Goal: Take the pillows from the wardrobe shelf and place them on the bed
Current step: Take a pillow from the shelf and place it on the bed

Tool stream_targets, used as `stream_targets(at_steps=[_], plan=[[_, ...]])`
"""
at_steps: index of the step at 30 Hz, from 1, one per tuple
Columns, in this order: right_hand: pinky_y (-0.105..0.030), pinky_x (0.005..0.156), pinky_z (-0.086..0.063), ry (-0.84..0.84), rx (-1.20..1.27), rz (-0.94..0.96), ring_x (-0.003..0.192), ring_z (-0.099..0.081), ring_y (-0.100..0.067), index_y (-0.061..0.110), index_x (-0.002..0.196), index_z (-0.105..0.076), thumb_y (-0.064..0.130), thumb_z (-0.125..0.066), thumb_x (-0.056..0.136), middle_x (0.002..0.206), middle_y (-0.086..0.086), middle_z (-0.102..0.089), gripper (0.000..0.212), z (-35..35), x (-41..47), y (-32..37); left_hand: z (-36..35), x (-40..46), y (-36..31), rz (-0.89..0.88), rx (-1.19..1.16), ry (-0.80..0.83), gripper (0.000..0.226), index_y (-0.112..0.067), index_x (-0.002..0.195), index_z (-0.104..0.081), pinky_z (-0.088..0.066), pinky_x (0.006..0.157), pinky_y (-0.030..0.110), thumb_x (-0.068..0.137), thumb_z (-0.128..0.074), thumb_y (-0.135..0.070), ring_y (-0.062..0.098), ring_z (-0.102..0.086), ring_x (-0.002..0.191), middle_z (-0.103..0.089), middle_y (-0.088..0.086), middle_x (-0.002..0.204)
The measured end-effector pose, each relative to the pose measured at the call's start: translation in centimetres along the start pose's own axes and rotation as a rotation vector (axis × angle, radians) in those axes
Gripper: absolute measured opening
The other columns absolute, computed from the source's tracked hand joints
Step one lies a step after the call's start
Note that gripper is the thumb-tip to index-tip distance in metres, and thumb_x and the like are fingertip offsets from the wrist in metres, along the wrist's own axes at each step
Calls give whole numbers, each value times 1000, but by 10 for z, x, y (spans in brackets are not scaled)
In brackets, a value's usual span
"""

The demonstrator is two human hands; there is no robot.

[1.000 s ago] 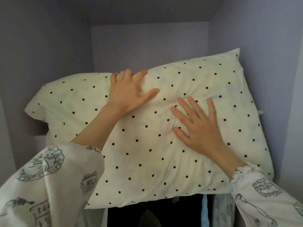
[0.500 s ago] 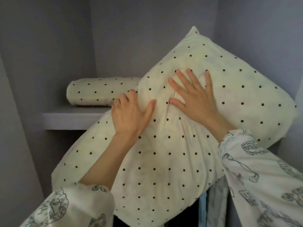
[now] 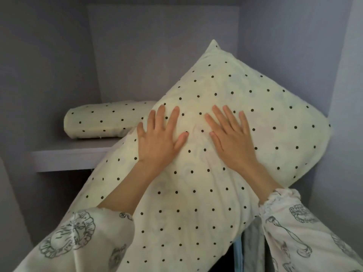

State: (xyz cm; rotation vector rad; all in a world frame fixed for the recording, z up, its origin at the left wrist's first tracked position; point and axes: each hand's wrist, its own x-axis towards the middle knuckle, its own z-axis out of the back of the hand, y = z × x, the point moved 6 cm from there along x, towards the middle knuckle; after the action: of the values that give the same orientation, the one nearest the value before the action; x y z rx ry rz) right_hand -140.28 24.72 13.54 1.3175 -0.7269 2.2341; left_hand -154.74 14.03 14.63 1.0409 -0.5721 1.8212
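At the far left, a pale grey wardrobe shelf [image 3: 66, 156] carries a smaller cream pillow with black polka dots [image 3: 104, 119], lying flat at the back. A large cream polka-dot pillow [image 3: 225, 173] is tilted in front of the shelf, one corner pointing up toward the grey back wall [image 3: 161, 52], its lower end slanting down to the left past the shelf edge. The left hand [image 3: 159, 138] lies flat on the large pillow, fingers spread and straight, pressing into the fabric. Just beside it, the right hand [image 3: 229, 138] presses the same way, fingers splayed. Both forearms emerge from white printed sleeves [image 3: 306, 232]. Hanging clothes [image 3: 251, 250] show below the pillow.
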Motion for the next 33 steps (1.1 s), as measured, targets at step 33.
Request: stream_targets(at_steps=[33], plan=[[-19, 99, -23, -3, 1065, -1100, 124, -26, 1, 39, 146, 4, 41, -73, 74, 139, 20, -23, 105, -9, -160, -33, 5, -27, 38, 247, -443, 460, 92, -69, 127, 7, -37, 96, 45, 56, -51, -85, 37, -41, 121, -39, 19, 135]])
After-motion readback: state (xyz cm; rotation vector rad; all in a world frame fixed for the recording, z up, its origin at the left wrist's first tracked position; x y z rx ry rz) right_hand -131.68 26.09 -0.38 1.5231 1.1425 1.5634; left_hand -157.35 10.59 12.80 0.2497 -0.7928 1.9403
